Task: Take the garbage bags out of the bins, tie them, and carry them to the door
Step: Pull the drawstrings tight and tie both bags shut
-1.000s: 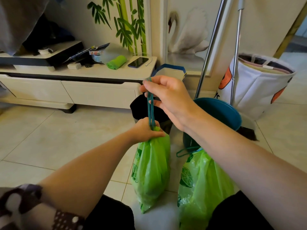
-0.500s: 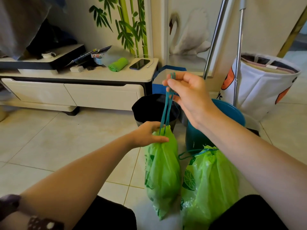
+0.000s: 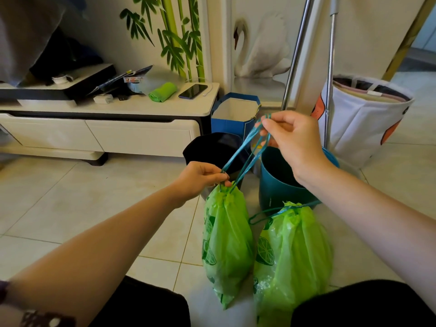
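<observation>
bag [image 3: 226,244] hangs upright just below our hands, second bag [image 3: 292,260] touching on its right | left hand [image 3: 200,177] pinches the neck, nearer | right hand [image 3: 295,135] grips drawstring [image 3: 245,152] loops, slanting up-right | bins [image 3: 278,190] close behind; open floor [image 3: 94,208] to our left for tying

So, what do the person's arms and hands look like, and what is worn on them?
Both forearms are bare, with no sleeves, and neither the left hand nor the right hand wears a glove or visible ring. At the left arm's lower edge is a dark patterned band, perhaps a sleeve cuff.
</observation>
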`<state>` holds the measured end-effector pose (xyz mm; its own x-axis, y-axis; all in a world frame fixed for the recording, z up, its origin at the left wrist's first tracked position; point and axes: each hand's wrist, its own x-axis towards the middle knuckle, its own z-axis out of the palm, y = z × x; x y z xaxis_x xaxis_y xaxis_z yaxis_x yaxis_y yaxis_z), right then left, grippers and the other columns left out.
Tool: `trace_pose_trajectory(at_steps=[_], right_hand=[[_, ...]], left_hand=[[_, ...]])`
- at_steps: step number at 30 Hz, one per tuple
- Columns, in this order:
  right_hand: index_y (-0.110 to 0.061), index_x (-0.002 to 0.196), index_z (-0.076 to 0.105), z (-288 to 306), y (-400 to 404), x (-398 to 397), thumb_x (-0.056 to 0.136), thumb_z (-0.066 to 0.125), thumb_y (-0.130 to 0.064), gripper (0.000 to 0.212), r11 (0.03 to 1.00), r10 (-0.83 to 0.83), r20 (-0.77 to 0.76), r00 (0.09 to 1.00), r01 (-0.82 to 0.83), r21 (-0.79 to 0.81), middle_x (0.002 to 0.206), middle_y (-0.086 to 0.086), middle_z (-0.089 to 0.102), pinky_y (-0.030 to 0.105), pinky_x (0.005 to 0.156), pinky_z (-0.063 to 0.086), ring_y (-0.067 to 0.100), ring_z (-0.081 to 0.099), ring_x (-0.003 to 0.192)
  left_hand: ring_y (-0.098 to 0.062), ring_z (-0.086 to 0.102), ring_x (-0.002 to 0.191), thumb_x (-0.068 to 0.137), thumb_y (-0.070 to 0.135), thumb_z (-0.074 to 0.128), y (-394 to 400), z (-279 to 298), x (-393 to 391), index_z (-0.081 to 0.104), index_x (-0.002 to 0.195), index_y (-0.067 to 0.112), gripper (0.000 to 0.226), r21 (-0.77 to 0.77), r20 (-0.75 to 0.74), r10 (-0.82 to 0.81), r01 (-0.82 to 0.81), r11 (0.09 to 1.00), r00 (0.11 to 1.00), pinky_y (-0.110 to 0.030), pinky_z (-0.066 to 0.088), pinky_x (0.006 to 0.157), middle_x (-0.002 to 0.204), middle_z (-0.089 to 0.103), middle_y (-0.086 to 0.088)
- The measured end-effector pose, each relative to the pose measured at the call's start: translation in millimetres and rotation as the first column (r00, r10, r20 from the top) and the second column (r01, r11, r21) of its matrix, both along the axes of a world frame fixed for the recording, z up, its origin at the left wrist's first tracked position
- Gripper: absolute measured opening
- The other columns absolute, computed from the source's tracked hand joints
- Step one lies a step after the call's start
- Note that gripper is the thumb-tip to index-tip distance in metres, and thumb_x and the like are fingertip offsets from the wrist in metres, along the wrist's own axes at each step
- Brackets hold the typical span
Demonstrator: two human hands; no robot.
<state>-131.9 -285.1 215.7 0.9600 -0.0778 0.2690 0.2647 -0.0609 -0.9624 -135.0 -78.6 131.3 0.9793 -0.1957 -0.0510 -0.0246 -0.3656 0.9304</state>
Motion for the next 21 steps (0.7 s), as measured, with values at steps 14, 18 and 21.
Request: trace_pose_trajectory(at_steps=[14,18,21], right_hand=[[-0.008,0.091,0.066,3,12,-14,0.09,0.061,-0.01,0.006,0.987,0.149,0.151,0.977,-0.138,-0.079,0.08,0.005,0.07,0.016,0.053,0.047,0.006,0.065,0.067],[-0.003,0.096,0.066,0,14,-8,0.09,0.06,-0.009,0.011,0.991,0.134,0.138,0.981,-0.129,-0.046,0.085,0.009,0.071,0.022,0.063,0.056,0.011,0.068,0.074],[-0.006,0.096,0.067,-3,16,-3,0.09,0.06,-0.009,0.009,0.989,0.144,0.117,0.983,-0.139,-0.047,0.086,0.006,0.07,0.021,0.07,0.057,0.01,0.067,0.076]], left_hand=[[-0.014,0.06,0.081,0.09,0.014,0.061,-8,2,4,0.075,0.103,0.014,0.02,0.454,0.129,-0.177,0.101,0.885,0.976,-0.032,0.049,0.082,0.081,0.064,0.006],[-0.017,0.059,0.093,0.088,0.014,0.06,-13,7,-1,0.073,0.109,0.017,0.025,0.545,0.079,-0.311,0.221,0.809,0.947,-0.033,0.048,0.09,0.097,0.063,-0.001],[-0.018,0.059,0.085,0.085,0.029,0.068,-16,7,-7,0.074,0.096,0.011,0.022,0.517,0.046,-0.319,0.25,0.818,0.947,-0.032,0.049,0.082,0.091,0.064,-0.008]])
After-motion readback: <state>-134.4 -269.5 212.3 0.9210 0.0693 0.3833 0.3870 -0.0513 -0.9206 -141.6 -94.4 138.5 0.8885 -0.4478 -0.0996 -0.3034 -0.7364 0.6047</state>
